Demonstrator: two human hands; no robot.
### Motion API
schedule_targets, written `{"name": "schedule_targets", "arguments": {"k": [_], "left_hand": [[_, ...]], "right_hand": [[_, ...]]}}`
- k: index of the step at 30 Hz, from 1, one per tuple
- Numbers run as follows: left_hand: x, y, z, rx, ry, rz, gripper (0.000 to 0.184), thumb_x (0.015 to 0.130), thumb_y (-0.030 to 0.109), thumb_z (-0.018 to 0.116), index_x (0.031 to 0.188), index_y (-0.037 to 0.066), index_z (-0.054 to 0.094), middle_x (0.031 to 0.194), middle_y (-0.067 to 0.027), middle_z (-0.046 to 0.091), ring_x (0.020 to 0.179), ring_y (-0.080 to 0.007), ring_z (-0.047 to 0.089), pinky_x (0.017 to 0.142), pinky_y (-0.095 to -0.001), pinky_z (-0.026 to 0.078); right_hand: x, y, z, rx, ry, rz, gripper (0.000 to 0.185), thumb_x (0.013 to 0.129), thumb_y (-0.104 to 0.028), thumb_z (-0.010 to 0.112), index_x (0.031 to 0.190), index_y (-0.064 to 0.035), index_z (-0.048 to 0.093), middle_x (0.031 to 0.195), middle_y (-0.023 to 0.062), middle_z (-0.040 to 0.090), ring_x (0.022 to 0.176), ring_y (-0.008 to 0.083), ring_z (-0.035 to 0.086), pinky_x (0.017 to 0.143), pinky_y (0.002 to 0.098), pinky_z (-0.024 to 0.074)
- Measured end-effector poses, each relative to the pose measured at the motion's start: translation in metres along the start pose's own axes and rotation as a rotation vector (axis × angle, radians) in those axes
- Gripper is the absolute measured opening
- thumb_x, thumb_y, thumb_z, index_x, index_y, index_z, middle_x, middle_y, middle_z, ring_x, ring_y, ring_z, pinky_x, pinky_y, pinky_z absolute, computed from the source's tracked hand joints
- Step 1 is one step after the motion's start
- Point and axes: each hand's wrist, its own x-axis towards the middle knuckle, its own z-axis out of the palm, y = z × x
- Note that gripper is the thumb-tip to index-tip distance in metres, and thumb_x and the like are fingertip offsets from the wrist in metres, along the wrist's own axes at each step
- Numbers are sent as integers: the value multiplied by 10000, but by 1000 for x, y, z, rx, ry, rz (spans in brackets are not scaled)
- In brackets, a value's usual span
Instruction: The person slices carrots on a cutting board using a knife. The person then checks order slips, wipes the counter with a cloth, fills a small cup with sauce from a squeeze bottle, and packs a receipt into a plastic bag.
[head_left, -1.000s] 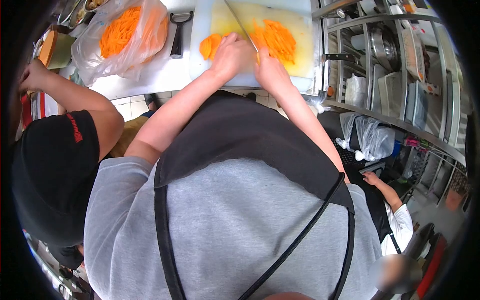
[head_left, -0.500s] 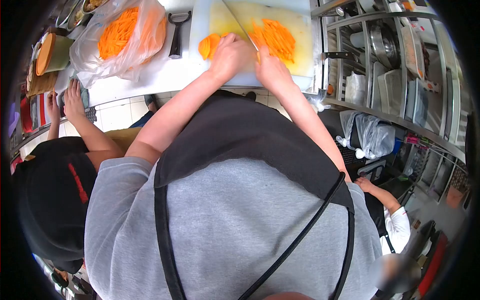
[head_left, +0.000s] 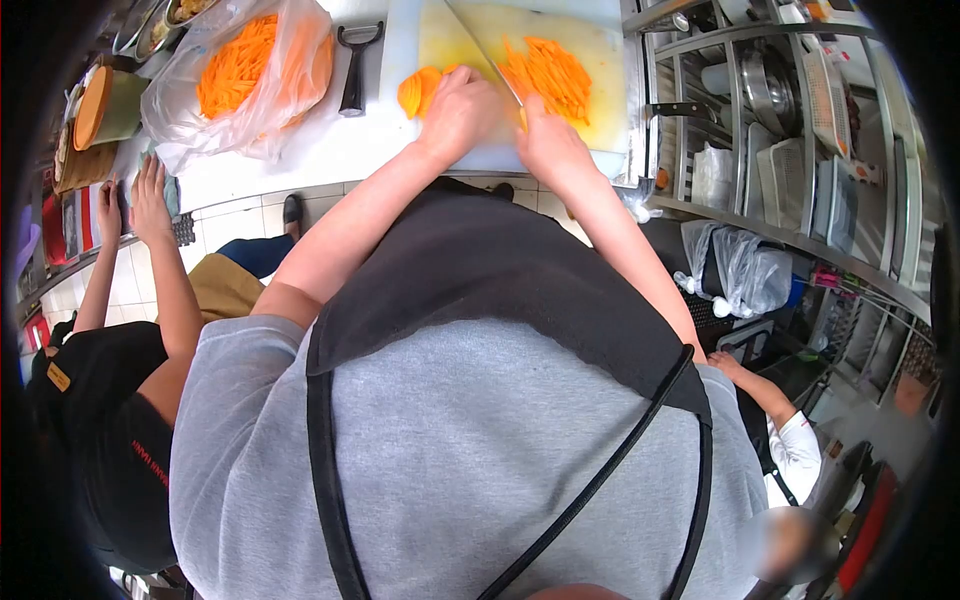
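My right hand [head_left: 552,135] is closed round the yellowish handle of a kitchen knife [head_left: 487,58], whose long blade points up and left across the cutting board [head_left: 402,45]. Bent over a stack of orange carrot slices [head_left: 416,92], my left hand [head_left: 462,112] grips them left of the blade; its fingertips are partly hidden. To the right of the knife lies a pile of cut carrot strips [head_left: 550,78] on the yellow-stained part of the board.
Left of the board lie a black peeler [head_left: 353,78] and an open plastic bag [head_left: 165,115] of carrot strips. A second knife [head_left: 685,110] is at the rack [head_left: 730,32] on the right. Co-workers stand on the left [head_left: 105,400] and right [head_left: 790,440].
My right hand has shifted slightly down and right with the knife, while my left hand stays on the carrot slices. The left co-worker's head and body have moved back.
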Motion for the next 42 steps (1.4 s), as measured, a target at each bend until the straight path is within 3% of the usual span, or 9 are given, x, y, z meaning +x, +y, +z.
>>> {"name": "schedule_targets", "arguments": {"k": [20,26,32,34,35,37,38,40,42], "left_hand": [[-1,3,0,-10,5,-12,85,657,79,649,739,59,658,746,-24,615,822,-213,518,746,-334,415],[13,13,-9,113,-102,37,85,680,103,644,753,66,665,764,-31,628,834,-217,521,750,-331,415],[36,13,-28,21,10,-68,274,707,160,671,953,44,632,958,-87,623,941,-267,518,843,-381,405],[52,20,-42,-15,45,-52,524,770,284,637,1197,22,484,1238,-162,478,1164,-324,416,980,-422,326],[57,19,-41,-10,54,-44,524,770,284,637,1197,22,484,1238,-162,478,1164,-324,416,980,-422,326],[65,18,-36,224,-176,-16,713,829,439,531,1339,7,282,1405,-191,243,1319,-331,187,1070,-449,178],[67,21,-33,226,-160,-17,713,829,439,531,1339,7,282,1405,-191,243,1319,-331,187,1070,-449,178],[73,33,-28,362,-532,-8,790,850,568,384,1375,10,189,1441,-180,138,1351,-304,39,1092,-451,66],[73,37,-14,391,-579,26,796,852,592,335,1379,16,180,1445,-174,127,1352,-298,26,1093,-448,49]], "right_hand": [[-17,5,14,94,-54,94,209,823,-129,485,938,31,416,834,293,557,814,438,548,723,510,417],[-7,27,14,131,85,-58,226,817,-134,502,942,34,417,826,270,554,800,441,539,710,503,416],[-9,56,-1,-21,158,9,272,812,-179,538,982,-46,374,739,237,586,688,434,564,606,500,445],[-16,59,-7,-95,211,4,288,791,-187,564,988,-69,389,774,214,600,680,404,583,598,491,461],[-18,60,-9,-98,222,-3,288,791,-187,564,988,-69,389,774,214,600,680,404,583,598,491,461],[-22,64,-13,-145,297,17,308,764,-188,589,982,-76,402,771,180,611,669,380,596,593,473,476],[-23,67,-12,-154,304,6,308,764,-188,589,982,-76,402,771,180,611,669,380,596,593,473,476],[-21,76,-3,-165,391,-36,331,736,-181,612,980,-74,415,768,162,613,658,367,602,580,460,485],[-19,83,3,-189,422,-63,338,726,-164,622,980,-68,422,746,161,610,644,356,604,554,445,487]]}}
